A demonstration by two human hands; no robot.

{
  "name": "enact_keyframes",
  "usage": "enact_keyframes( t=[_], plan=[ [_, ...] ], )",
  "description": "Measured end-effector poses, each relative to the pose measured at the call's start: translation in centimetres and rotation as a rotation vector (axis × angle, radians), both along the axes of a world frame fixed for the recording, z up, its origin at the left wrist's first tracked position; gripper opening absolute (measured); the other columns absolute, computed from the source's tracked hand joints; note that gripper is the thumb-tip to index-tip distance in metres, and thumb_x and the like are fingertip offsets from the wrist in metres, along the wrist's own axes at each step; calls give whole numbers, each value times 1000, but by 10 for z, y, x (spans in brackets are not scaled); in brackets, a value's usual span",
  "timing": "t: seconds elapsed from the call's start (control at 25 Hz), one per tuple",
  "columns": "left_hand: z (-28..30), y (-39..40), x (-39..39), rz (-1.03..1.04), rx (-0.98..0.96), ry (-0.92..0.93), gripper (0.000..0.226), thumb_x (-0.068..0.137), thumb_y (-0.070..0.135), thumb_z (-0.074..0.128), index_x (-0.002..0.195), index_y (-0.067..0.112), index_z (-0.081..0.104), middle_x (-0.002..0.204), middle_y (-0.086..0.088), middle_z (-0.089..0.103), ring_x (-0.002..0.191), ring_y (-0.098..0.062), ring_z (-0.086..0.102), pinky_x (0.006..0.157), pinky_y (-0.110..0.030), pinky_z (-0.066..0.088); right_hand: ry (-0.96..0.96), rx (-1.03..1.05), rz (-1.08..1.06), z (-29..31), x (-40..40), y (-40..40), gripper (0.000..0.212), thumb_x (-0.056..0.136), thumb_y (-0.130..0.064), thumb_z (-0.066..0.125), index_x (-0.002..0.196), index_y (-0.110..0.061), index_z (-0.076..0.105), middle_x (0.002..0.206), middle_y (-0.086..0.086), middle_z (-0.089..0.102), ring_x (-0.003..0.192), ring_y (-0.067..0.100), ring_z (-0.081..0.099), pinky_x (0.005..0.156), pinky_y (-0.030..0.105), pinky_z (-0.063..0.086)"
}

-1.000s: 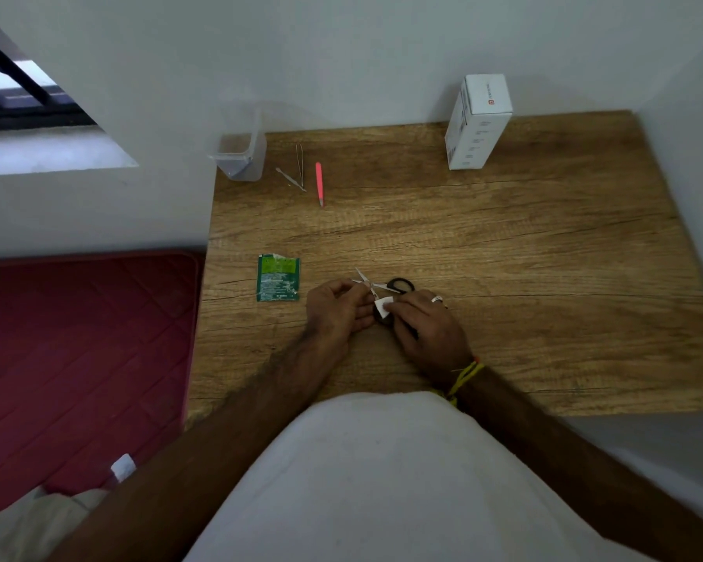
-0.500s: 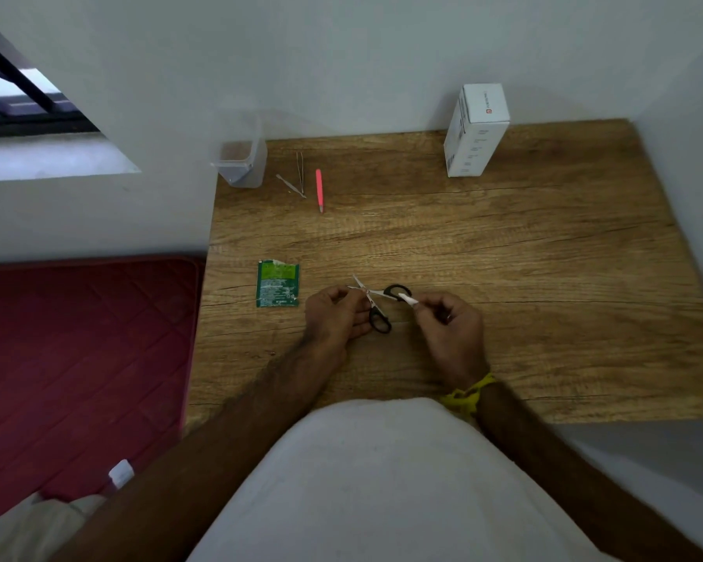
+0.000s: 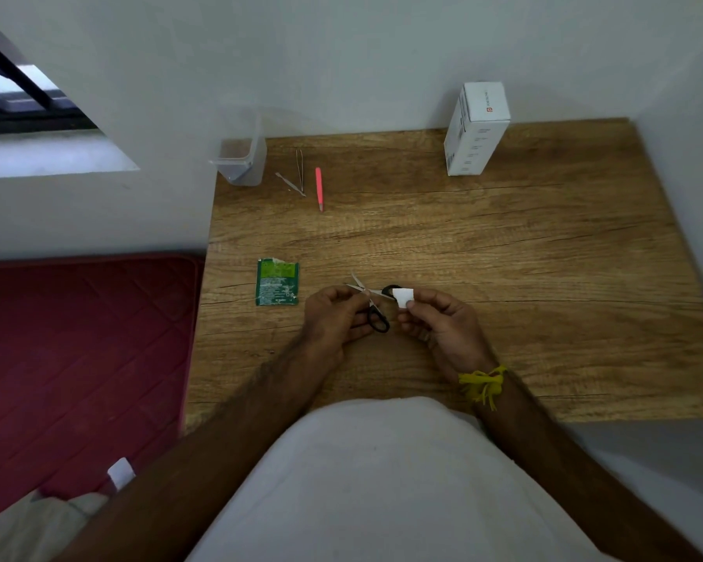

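**White scrap swings face-on beside small scissors**

Half a second on, the right hand [image 3: 439, 322] has rolled the white scrap [image 3: 403, 297] from edge-on to face-on to the camera. A second ago the scrap was pressed against the scissors; it now sits just right of them. The hand's thumb and fingertips pinch its lower edge and the other fingers are curled in. The left hand [image 3: 333, 316] has barely shifted. Its fingers are curled round the small scissors [image 3: 388, 291] near the pivot, holding them low over the near middle of the wooden table [image 3: 504, 257]. The blades are spread and point away to the left. One black loop is by the scrap, the other lies between the two hands. A yellow thread band [image 3: 481, 384] circles the right wrist.

A torn green sachet [image 3: 277, 282] lies flat just left of the left hand. Near the far left corner are a clear plastic tub [image 3: 242, 162], metal tweezers [image 3: 299, 172] and a pink tool [image 3: 319, 188]. A white box [image 3: 477, 129] stands upright against the back wall. A red mat [image 3: 78, 350] covers the floor left of the table.
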State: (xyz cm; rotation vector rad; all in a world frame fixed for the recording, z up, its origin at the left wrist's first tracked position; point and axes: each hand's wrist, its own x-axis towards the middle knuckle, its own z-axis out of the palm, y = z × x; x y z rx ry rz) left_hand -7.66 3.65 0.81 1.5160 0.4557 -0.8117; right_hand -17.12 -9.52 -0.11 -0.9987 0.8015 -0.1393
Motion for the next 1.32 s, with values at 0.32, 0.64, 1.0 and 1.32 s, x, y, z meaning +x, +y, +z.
enact_keyframes(
  t=[0.32, 0.64, 1.0, 1.32],
  plan=[
    [4, -1, -3, 3, -23, -29, 19, 89, 7, 72, 105, 1, 66, 90, -18, 76, 68, -23, 74, 65, -37, 63, 17, 89, 30, 3, -1, 1, 12, 91, 0, 60, 97, 4, 70, 81, 16, 71, 69, 17, 66, 64, 23, 57],
    [12, -1, -5, -17, -33, -140, 18, 87, 2, 72, 103, 3, 65, 91, -13, 77, 78, -23, 76, 61, -32, 62, 96, -331, 50, 12, 0, 6, 5, 86, -9, 73, 89, -5, 75, 80, 9, 74, 69, 10, 66, 67, 21, 56],
    [27, -10, 3, 16, -89, -272, 14, 87, -3, 69, 100, 0, 67, 84, -10, 75, 69, -16, 74, 61, -30, 61, -143, -966, 121, 11, 4, 24, 4, 85, -9, 73, 88, -11, 71, 80, 0, 67, 71, 11, 61, 62, 24, 51],
    [24, -14, 2, -11, -50, -403, 14, 90, 1, 68, 103, -1, 68, 87, -12, 75, 76, -21, 74, 64, -35, 63, -43, -1045, 120, 8, 10, 26, 5, 84, -12, 74, 89, -11, 73, 82, -1, 65, 72, 6, 58, 63, 14, 44]
  ],
)
